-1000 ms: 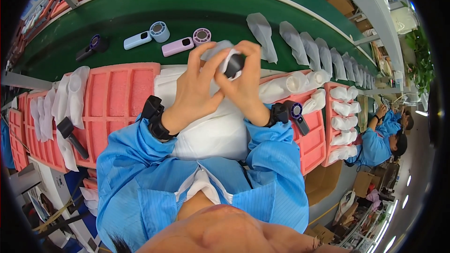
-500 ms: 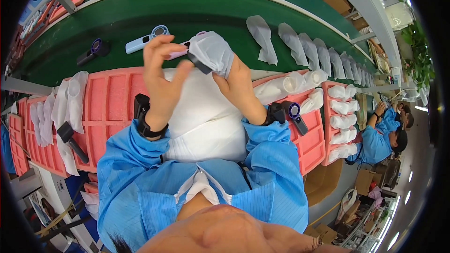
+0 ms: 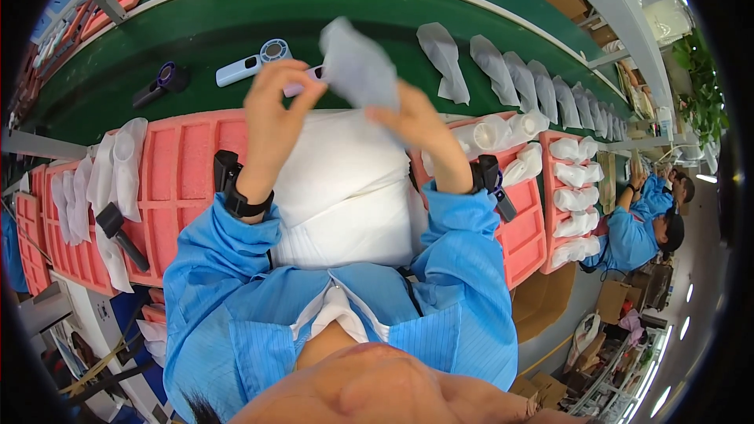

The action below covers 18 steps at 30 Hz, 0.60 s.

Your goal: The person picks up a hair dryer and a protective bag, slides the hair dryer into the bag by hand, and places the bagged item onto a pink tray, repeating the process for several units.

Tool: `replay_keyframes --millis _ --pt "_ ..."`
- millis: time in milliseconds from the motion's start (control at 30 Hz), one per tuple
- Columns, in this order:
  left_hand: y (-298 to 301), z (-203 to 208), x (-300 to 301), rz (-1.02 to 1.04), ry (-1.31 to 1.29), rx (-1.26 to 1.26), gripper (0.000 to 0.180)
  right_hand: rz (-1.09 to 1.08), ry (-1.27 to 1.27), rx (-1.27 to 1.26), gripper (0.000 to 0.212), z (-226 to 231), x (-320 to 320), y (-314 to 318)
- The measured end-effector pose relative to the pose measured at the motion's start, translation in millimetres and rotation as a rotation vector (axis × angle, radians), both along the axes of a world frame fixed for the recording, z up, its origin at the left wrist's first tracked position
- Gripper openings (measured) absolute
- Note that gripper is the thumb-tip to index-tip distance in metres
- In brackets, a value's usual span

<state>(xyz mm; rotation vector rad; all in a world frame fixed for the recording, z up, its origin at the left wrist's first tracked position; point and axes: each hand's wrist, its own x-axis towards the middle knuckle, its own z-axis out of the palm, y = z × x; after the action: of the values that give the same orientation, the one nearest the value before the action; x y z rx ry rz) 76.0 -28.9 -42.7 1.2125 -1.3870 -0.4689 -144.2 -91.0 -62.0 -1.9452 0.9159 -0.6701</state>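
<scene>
I see a wrapped item [image 3: 359,67] held above the green worktop [image 3: 196,27], close to its near edge. I judge it light, its whitish sleeve thin, soft and a little slippery, perhaps over something firmer and breakable; I can't see what. I'd take hold low down, through the loose film, without squeezing hard. Its long axis slants: the blurred, narrower end points toward the worktop's far edge and leftward, the other end nearward and right, into the right hand [image 3: 420,119], whose thumb and fingers grip it there.

The left hand [image 3: 275,106] is just beside, fingers bent, thumb close to them; I can't tell whether the tips pinch anything. It partly hides a lilac fan [image 3: 316,73]. A light-blue fan [image 3: 242,69] lies farther left, and a row of wrapped pieces [image 3: 492,68] runs toward the worktop's right end.
</scene>
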Motion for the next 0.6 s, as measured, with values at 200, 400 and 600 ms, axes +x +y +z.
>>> replay_keyframes --millis 200,400,600 --pt "3 -25 -58 -0.197 -0.533 0.243 0.031 -0.580 0.634 -0.246 0.043 -60 -10 -85" --pt "2 -51 -79 -0.116 -0.808 0.218 0.038 -0.516 0.578 -0.530 0.061 -69 24 -84" --pt "-1 -68 -79 -0.111 -0.817 0.081 0.033 -0.151 -0.005 0.387 0.063 -62 45 -94"
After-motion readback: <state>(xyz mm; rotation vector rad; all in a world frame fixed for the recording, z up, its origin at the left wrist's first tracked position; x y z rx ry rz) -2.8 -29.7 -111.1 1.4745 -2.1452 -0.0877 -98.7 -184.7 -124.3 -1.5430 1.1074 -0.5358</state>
